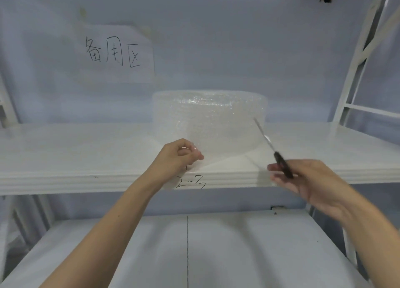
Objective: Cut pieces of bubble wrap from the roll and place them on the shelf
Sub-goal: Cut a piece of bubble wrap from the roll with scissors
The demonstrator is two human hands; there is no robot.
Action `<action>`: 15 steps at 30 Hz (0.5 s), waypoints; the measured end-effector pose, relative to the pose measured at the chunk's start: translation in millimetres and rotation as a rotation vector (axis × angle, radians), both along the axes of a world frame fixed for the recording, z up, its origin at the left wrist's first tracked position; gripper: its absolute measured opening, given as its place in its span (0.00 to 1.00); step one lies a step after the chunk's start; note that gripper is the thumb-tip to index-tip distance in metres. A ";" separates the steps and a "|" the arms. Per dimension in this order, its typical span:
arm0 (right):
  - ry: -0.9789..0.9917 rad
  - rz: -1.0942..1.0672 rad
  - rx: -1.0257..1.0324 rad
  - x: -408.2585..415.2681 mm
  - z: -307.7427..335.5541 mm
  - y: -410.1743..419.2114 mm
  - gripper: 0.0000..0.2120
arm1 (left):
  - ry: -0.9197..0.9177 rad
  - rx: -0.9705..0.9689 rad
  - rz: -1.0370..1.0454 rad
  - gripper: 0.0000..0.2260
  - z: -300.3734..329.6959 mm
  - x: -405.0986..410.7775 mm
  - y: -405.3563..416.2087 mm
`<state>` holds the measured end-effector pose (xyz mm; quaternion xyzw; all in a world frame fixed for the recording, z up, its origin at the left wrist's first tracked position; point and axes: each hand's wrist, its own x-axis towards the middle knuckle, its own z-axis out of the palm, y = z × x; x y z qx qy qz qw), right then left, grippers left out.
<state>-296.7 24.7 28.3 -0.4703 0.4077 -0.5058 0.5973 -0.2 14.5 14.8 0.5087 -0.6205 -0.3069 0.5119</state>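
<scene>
At the frame's centre the bubble wrap roll stood on the shelf, its loose sheet pinched taut by the left hand so the right hand, fingers closed around scissors, could cut unobstructed below a paper sign at upper left.

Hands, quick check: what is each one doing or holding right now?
Left hand: closed, pinching the loose end of the bubble wrap roll.
Right hand: closed around the scissors, blades pointing up toward the roll.
</scene>
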 end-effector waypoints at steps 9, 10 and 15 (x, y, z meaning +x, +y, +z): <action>-0.093 0.370 0.095 77.0 -62.9 14.7 0.10 | -0.122 0.004 0.025 0.05 -9.4 -0.6 -3.5; -0.091 0.379 0.099 78.8 -68.0 13.1 0.11 | -0.139 0.006 0.030 0.06 -10.1 -0.7 -2.9; -0.059 0.466 0.121 85.1 -84.7 11.0 0.11 | -0.130 0.000 0.028 0.04 -8.1 -1.0 -2.9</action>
